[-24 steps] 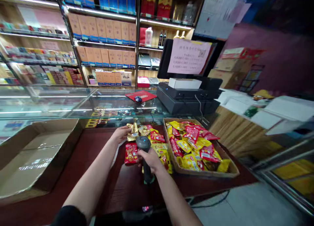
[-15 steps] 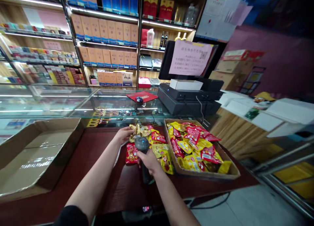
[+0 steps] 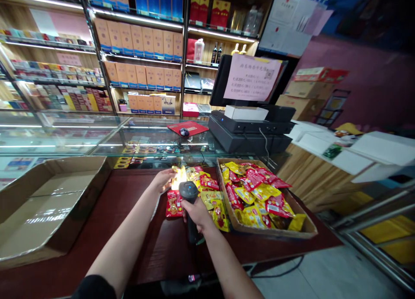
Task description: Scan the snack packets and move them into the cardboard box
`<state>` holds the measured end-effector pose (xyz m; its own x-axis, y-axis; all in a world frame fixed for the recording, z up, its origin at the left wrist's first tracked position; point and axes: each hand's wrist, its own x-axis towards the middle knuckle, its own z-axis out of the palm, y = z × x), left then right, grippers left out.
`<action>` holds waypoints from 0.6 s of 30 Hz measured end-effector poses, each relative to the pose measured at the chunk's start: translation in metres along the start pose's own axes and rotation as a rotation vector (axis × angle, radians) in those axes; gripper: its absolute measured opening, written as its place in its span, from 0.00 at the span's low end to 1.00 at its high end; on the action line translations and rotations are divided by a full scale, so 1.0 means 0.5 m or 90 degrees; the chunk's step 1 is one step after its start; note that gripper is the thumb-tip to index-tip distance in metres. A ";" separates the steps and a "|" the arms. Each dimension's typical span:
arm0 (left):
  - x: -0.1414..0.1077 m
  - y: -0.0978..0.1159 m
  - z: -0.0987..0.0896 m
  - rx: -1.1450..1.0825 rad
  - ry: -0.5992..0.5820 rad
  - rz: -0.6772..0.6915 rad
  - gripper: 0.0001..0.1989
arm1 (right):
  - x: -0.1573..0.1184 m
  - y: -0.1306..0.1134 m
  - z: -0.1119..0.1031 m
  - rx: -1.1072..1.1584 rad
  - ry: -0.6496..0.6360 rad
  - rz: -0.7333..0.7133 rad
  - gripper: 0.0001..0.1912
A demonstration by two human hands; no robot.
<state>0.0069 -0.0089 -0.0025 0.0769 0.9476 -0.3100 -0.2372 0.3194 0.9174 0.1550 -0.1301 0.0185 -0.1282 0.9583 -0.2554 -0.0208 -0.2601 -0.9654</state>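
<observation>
My right hand is wrapped round the handle of a dark barcode scanner, its head facing away from me. Bright light from it falls on a gold snack packet, which my left hand pinches by its left side. A red snack packet lies flat on the table just left of the scanner. To the right and behind are several more loose packets, among them a red one and a yellow one.
A cardboard tray heaped with red and yellow packets stands to the right. Another cardboard tray lies at left on the dark red table. Beyond are a glass display counter, a computer mouse and a monitor.
The scanner's light has come on and now brightly lights the gold packet in my left hand. Both hands have stayed nearly in place.
</observation>
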 end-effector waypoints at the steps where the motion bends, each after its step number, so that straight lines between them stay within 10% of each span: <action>1: 0.001 -0.001 0.000 0.006 0.007 0.000 0.18 | 0.000 0.001 0.000 0.000 0.000 -0.001 0.07; 10: -0.025 0.014 0.015 -0.013 -0.043 0.009 0.16 | 0.005 -0.009 -0.014 0.057 0.056 -0.079 0.06; 18: -0.091 0.058 0.136 -0.066 -0.212 -0.051 0.12 | -0.008 -0.084 -0.096 0.205 0.174 -0.102 0.12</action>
<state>0.0622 -0.0422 0.0553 0.4069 0.8741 -0.2654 -0.3138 0.4065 0.8581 0.2039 -0.1173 0.0576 0.1679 0.9741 -0.1514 -0.3322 -0.0887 -0.9390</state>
